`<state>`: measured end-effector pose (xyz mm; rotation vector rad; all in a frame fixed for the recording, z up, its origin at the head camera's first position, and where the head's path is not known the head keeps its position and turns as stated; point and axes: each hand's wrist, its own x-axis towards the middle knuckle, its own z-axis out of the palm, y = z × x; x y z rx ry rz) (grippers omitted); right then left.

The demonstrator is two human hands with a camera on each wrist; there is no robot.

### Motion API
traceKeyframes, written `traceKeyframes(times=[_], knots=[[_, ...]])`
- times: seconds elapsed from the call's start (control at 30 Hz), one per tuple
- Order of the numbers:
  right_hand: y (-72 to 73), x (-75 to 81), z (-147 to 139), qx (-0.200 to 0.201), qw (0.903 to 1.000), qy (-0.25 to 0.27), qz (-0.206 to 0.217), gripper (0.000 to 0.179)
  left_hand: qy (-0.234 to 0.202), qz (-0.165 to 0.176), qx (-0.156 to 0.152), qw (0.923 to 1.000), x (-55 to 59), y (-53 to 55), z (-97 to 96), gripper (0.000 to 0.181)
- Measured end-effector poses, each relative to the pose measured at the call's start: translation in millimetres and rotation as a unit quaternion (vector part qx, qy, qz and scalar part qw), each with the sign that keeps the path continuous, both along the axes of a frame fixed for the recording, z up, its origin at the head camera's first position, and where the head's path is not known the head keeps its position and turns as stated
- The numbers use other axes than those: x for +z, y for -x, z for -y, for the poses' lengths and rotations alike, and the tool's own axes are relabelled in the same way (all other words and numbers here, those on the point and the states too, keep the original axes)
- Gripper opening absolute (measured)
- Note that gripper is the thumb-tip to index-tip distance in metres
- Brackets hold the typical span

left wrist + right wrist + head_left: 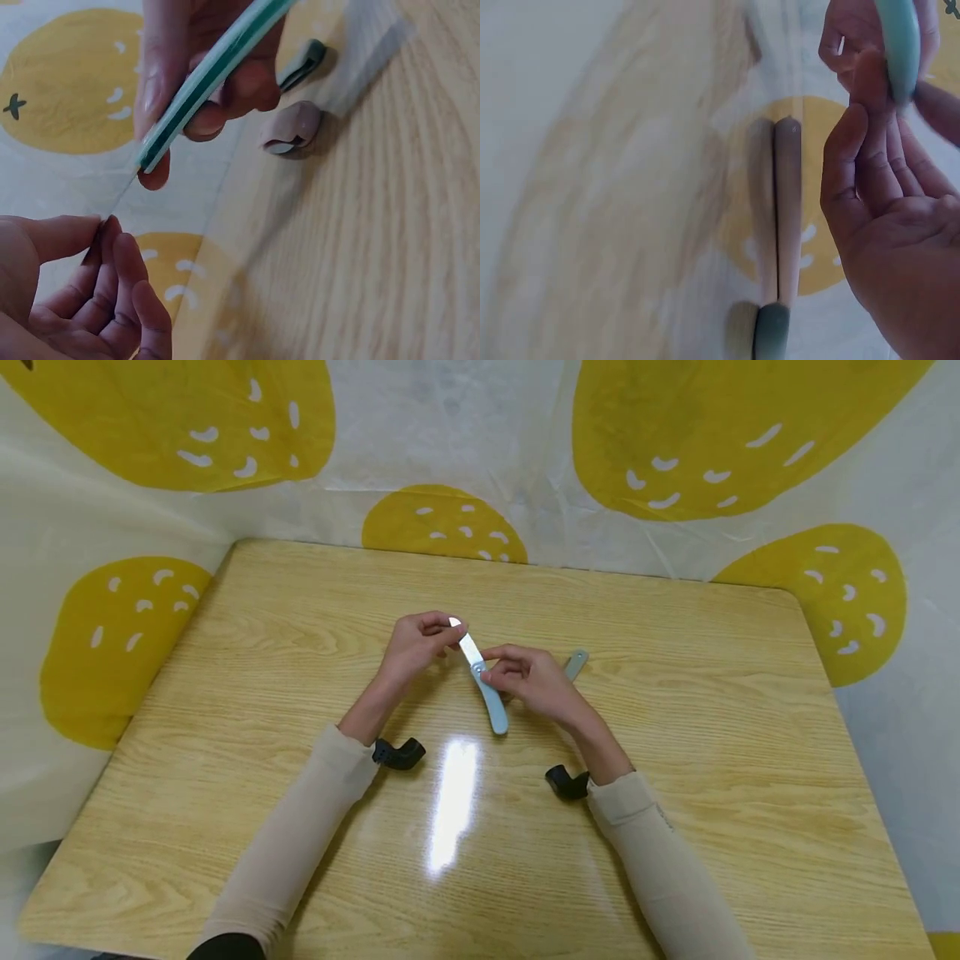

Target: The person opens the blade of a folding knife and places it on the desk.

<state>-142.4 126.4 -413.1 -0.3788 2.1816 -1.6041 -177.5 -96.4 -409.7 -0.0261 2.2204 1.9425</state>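
Sleeves: beige ones on both arms, left sleeve (292, 835) and right sleeve (663, 860), come in from the near side.
Black wrist pieces: one by each cuff, left (401, 753) and right (567, 783).
Tabletop: glossy wood grain (750, 752), with a bright streak of light between the forearms.
Folding knife: pale blue-green handle (492, 706) and silver blade (471, 648), held up over the middle of the tabletop; the blade is swung out nearly in line with the handle, its tip pointing far and left.
Right hand (534, 683): its grip pinches the handle beside the pivot (477, 668), thumb on one face and fingers on the other.
Second tool: a grey-green end with a small hole (577, 662) lies just beyond the right hand, which hides the rest; I can't tell what it is.
Left hand (415, 646): its grip pinches the blade close to the tip, between thumb and fingertips.
Handling: I'd judge it light and stiff, unlikely to break; the smooth blade could slip and its edge cut, so the handle is the safer hold, with fingers on the blade kept to its flat sides.
Backdrop: a pale cloth (450, 435) printed with big yellow fruit hangs behind the far edge.
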Motion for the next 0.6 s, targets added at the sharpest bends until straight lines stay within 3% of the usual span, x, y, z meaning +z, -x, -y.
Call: traceKeyframes(times=[0.17,0.3,0.43,0.6], knots=[[2.8,1.4,8,-0.02,0.9997,0.006,0.016,0.029,-0.011,0.004,0.012,0.9999,-3.0,-1.9,-0.6,0.029],[5.8,2.7,14,-0.06,0.9976,0.022,0.026,0.026,-0.015,-0.005,0.017,0.9997,-5.3,-5.5,-0.8,0.032],[8.8,4.2,16,-0.101,0.9944,0.024,0.018,0.025,-0.001,-0.016,0.003,0.9999,-8.8,-13.2,-1.9,0.031],[14.0,2.1,18,-0.124,0.9913,0.039,0.017,0.024,0.023,-0.032,-0.022,0.999,-14.9,-23.8,-4.0,0.03]])
